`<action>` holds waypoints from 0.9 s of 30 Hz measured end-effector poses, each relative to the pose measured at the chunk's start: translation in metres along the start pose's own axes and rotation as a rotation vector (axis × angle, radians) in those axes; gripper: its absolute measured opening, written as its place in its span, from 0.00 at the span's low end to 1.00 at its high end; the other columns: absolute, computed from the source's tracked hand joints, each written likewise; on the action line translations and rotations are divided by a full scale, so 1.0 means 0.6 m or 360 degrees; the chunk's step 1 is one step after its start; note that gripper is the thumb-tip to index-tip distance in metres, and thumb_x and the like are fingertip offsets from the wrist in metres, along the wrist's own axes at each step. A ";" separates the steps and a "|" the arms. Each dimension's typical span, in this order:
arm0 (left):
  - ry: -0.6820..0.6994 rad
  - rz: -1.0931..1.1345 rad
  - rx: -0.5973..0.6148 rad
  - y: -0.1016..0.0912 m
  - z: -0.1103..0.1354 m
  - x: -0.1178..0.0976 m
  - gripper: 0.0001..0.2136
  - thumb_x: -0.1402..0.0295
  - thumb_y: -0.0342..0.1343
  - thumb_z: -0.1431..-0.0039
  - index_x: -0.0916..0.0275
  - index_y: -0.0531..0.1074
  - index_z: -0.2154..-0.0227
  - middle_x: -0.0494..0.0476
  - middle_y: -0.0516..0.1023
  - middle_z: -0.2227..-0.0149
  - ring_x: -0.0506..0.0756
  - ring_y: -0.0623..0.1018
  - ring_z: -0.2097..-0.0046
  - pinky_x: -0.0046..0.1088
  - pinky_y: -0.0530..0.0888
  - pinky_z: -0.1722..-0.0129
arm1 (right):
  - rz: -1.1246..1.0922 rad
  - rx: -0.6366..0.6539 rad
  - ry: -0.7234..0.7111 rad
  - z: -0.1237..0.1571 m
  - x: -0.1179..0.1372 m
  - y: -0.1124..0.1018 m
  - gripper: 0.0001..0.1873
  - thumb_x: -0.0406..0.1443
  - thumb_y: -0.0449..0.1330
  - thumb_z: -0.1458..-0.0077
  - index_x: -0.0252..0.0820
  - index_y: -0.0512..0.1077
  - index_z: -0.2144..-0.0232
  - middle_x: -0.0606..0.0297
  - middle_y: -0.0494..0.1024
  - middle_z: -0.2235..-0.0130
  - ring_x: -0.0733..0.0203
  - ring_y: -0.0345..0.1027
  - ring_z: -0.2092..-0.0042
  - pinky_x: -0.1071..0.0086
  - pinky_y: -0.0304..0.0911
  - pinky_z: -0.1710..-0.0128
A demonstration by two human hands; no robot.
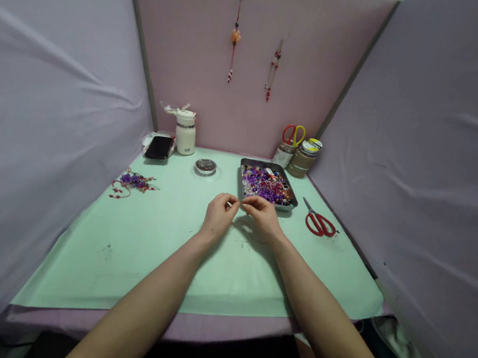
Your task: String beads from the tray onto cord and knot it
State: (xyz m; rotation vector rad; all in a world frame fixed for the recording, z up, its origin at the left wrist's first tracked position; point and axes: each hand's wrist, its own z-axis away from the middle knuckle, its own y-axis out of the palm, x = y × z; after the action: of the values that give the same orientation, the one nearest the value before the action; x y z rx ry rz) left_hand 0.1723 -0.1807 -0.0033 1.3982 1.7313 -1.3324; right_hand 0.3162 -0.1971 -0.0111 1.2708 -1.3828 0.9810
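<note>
My left hand [221,212] and my right hand [262,214] meet above the middle of the table, thumb and forefinger pinched on each. What sits between the fingertips is too small to make out; a faint thin line shows beneath the hands. Just beyond them is a dark metal tray [293,203] filled with purple, red and clear beads [260,183]. A round spool [205,166] lies behind my left hand. To the right of my right hand rest scissors with red handles [321,224].
At the left lie beaded strings [135,181] and a black phone [159,147], near a white bottle [186,134]. Two jars stand at the back right, one holding scissors [294,134]. Beaded pendants [235,36] hang on the back cloth. Cloth walls [435,143] enclose both sides.
</note>
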 end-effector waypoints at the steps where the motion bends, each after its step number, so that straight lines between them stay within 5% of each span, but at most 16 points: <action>1: 0.0000 -0.0005 0.0004 0.000 0.000 0.000 0.05 0.68 0.53 0.46 0.62 0.71 0.74 0.52 0.72 0.70 0.50 0.69 0.71 0.26 0.66 0.68 | -0.0001 0.0005 0.0003 0.000 0.000 0.000 0.09 0.40 0.68 0.61 0.45 0.75 0.74 0.67 0.74 0.72 0.63 0.64 0.68 0.66 0.61 0.65; 27: -0.0049 0.0052 0.0018 0.002 -0.001 0.002 0.05 0.69 0.52 0.46 0.63 0.71 0.72 0.53 0.74 0.70 0.49 0.69 0.72 0.25 0.66 0.69 | -0.0127 0.0006 0.0010 -0.003 -0.007 0.001 0.12 0.39 0.69 0.60 0.45 0.74 0.70 0.68 0.74 0.69 0.64 0.66 0.66 0.66 0.62 0.63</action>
State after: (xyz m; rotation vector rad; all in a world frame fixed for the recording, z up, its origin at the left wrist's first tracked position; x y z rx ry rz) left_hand 0.1732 -0.1797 -0.0043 1.3989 1.6767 -1.3416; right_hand 0.3158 -0.1945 -0.0146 1.3144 -1.3157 0.9329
